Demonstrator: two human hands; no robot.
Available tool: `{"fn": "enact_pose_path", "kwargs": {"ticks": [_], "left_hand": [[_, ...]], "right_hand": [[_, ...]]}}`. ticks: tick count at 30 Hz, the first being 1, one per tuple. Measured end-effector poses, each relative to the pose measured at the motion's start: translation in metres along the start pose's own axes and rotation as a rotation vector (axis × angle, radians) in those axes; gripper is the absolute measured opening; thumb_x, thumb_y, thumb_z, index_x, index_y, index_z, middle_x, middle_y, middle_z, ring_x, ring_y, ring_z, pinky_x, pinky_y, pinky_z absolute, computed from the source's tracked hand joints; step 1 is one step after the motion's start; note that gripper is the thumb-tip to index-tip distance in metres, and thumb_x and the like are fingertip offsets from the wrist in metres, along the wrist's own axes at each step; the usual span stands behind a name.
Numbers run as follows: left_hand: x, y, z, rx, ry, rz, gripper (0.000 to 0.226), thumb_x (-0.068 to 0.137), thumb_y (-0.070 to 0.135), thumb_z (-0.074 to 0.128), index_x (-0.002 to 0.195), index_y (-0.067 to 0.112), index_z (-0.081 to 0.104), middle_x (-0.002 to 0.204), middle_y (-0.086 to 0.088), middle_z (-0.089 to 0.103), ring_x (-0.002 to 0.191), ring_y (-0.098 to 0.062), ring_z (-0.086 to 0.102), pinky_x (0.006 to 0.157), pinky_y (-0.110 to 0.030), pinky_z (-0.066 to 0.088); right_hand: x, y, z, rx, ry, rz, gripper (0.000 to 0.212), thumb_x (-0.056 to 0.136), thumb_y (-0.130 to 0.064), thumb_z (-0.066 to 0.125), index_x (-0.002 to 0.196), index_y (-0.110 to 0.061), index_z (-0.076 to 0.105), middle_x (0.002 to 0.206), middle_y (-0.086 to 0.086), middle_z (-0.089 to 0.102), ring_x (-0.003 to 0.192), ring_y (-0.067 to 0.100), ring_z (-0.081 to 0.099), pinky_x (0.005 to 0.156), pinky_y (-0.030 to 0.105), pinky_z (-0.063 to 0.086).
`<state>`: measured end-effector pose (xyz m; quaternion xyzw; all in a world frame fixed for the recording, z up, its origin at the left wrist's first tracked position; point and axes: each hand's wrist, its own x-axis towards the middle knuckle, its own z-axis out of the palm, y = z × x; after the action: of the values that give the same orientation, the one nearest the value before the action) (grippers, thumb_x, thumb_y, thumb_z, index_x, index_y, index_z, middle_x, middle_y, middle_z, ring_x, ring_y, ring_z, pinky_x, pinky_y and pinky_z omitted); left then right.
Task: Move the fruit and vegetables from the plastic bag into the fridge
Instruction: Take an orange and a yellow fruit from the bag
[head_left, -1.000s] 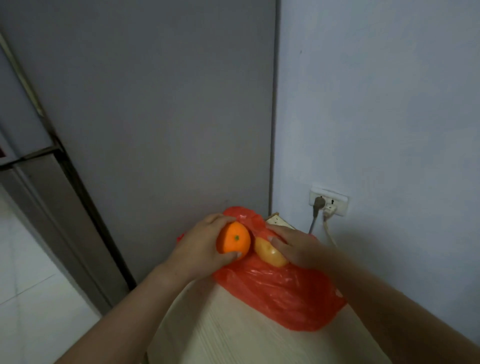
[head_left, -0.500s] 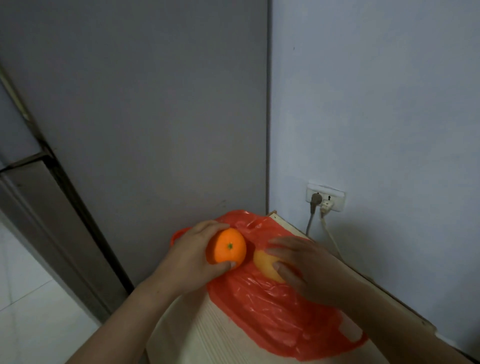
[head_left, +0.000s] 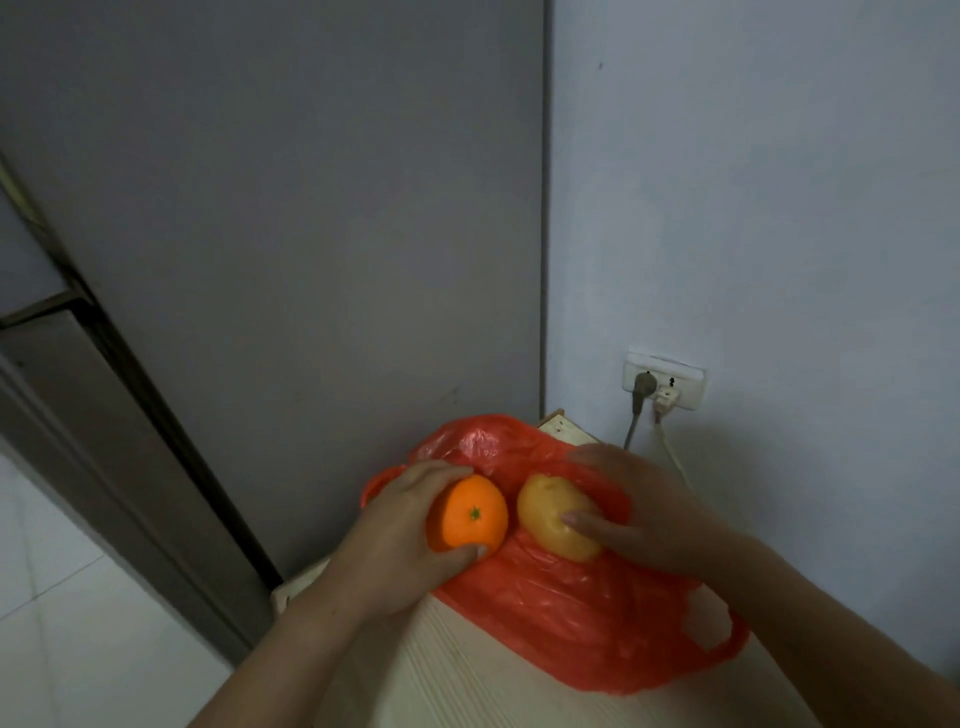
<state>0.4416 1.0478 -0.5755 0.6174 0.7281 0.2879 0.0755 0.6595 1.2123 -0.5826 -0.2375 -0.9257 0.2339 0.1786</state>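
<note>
Head view, single frame.

Surroundings: the grey fridge side panel (head_left: 311, 234) stands hard against the left edge of the wooden tabletop (head_left: 467, 675). A pale wall (head_left: 779, 208) runs along the tabletop's right edge and carries one socket (head_left: 665, 379) with two plugs in it, a grey plug (head_left: 644, 384) and a white plug (head_left: 666, 397). Their cables drop behind my right hand. Tiled floor (head_left: 78, 623) shows at lower left. Nothing covers either piece of produce except my own fingers.

One red plastic bag (head_left: 587, 613) lies crumpled and flattened across the tabletop's back corner, with one handle loop toward the right edge.

One orange (head_left: 470, 514): my left hand (head_left: 400, 540) grips it just above the bag's left side, forefinger curled over the top and thumb under it. The green stem scar faces the camera.

One potato (head_left: 553, 512): it sits on the bag just right of the orange, nearly touching it. Its long axis runs from the back corner toward the right edge. My right hand (head_left: 644, 509) holds it, thumb pressing its near face and fingers arched over the far side.
</note>
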Motion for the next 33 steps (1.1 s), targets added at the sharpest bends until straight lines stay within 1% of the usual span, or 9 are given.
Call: {"fn": "enact_pose_path", "kwargs": {"ticks": [5, 9, 12, 15, 20, 24, 28, 31, 33], "left_hand": [[-0.021, 0.011, 0.003, -0.048, 0.038, 0.0, 0.073, 0.058, 0.061, 0.066, 0.125, 0.042, 0.046, 0.128, 0.025, 0.043, 0.118, 0.01, 0.04, 0.099, -0.018, 0.038], [-0.033, 0.016, 0.003, -0.083, 0.082, -0.025, 0.063, 0.054, 0.063, 0.066, 0.113, 0.058, 0.043, 0.121, 0.039, 0.038, 0.114, 0.017, 0.039, 0.089, -0.007, 0.036], [-0.04, 0.018, 0.005, -0.135, 0.116, -0.071, 0.063, 0.051, 0.063, 0.067, 0.111, 0.056, 0.047, 0.119, 0.038, 0.042, 0.113, 0.017, 0.041, 0.087, -0.01, 0.037], [-0.043, 0.017, 0.007, -0.171, 0.121, -0.102, 0.068, 0.052, 0.06, 0.07, 0.116, 0.049, 0.05, 0.12, 0.035, 0.043, 0.113, 0.013, 0.043, 0.088, -0.017, 0.044], [-0.04, 0.018, 0.01, -0.186, 0.104, -0.106, 0.07, 0.052, 0.062, 0.067, 0.118, 0.046, 0.049, 0.118, 0.036, 0.043, 0.112, 0.015, 0.042, 0.085, -0.008, 0.037], [-0.042, 0.019, 0.014, -0.196, 0.05, -0.106, 0.072, 0.055, 0.065, 0.063, 0.122, 0.051, 0.044, 0.121, 0.034, 0.042, 0.114, 0.014, 0.041, 0.084, -0.004, 0.035], [-0.043, 0.016, 0.018, -0.205, 0.04, -0.096, 0.063, 0.059, 0.065, 0.061, 0.119, 0.056, 0.043, 0.121, 0.034, 0.04, 0.113, 0.019, 0.037, 0.082, 0.003, 0.031], [-0.043, 0.012, 0.018, -0.189, 0.005, -0.09, 0.075, 0.053, 0.068, 0.066, 0.123, 0.056, 0.038, 0.123, 0.036, 0.034, 0.116, 0.02, 0.031, 0.083, 0.0, 0.03], [-0.042, 0.009, 0.018, -0.173, -0.025, -0.076, 0.078, 0.054, 0.06, 0.074, 0.122, 0.059, 0.035, 0.125, 0.035, 0.032, 0.116, 0.02, 0.03, 0.083, -0.001, 0.03]], "right_hand": [[-0.023, -0.003, 0.01, -0.115, -0.007, -0.075, 0.073, 0.068, -0.07, 0.056, 0.133, -0.042, 0.039, 0.136, -0.029, 0.031, 0.121, -0.006, 0.033, 0.101, 0.021, 0.03], [-0.021, 0.005, 0.019, -0.076, 0.033, -0.05, 0.078, 0.066, -0.06, 0.062, 0.137, -0.041, 0.033, 0.137, -0.026, 0.03, 0.123, -0.003, 0.031, 0.103, 0.026, 0.03], [-0.018, 0.006, 0.023, -0.052, 0.085, -0.017, 0.075, 0.067, -0.051, 0.067, 0.134, -0.04, 0.036, 0.137, -0.019, 0.038, 0.121, -0.002, 0.035, 0.103, 0.029, 0.035], [-0.02, 0.003, 0.022, -0.05, 0.13, 0.005, 0.071, 0.067, -0.054, 0.066, 0.131, -0.042, 0.04, 0.133, -0.019, 0.044, 0.12, 0.0, 0.04, 0.103, 0.032, 0.037], [-0.032, -0.013, 0.004, 0.12, 0.183, 0.024, 0.068, 0.063, -0.055, 0.07, 0.124, -0.043, 0.042, 0.119, -0.032, 0.046, 0.111, -0.013, 0.043, 0.089, 0.012, 0.035], [-0.04, -0.016, -0.009, 0.114, 0.174, 0.052, 0.055, 0.065, -0.058, 0.063, 0.114, -0.04, 0.048, 0.106, -0.025, 0.057, 0.098, -0.003, 0.055, 0.079, 0.021, 0.047], [-0.043, -0.022, 0.003, 0.047, 0.069, 0.055, 0.057, 0.066, -0.064, 0.054, 0.12, -0.046, 0.043, 0.115, -0.032, 0.045, 0.107, -0.013, 0.042, 0.083, 0.012, 0.037], [-0.039, -0.027, 0.016, 0.078, 0.058, 0.086, 0.065, 0.066, -0.067, 0.055, 0.125, -0.047, 0.039, 0.121, -0.033, 0.038, 0.112, -0.016, 0.037, 0.083, 0.008, 0.034], [-0.038, -0.03, 0.021, 0.113, 0.074, 0.124, 0.072, 0.062, -0.068, 0.061, 0.127, -0.046, 0.037, 0.119, -0.035, 0.037, 0.109, -0.015, 0.039, 0.083, 0.008, 0.035]]}}
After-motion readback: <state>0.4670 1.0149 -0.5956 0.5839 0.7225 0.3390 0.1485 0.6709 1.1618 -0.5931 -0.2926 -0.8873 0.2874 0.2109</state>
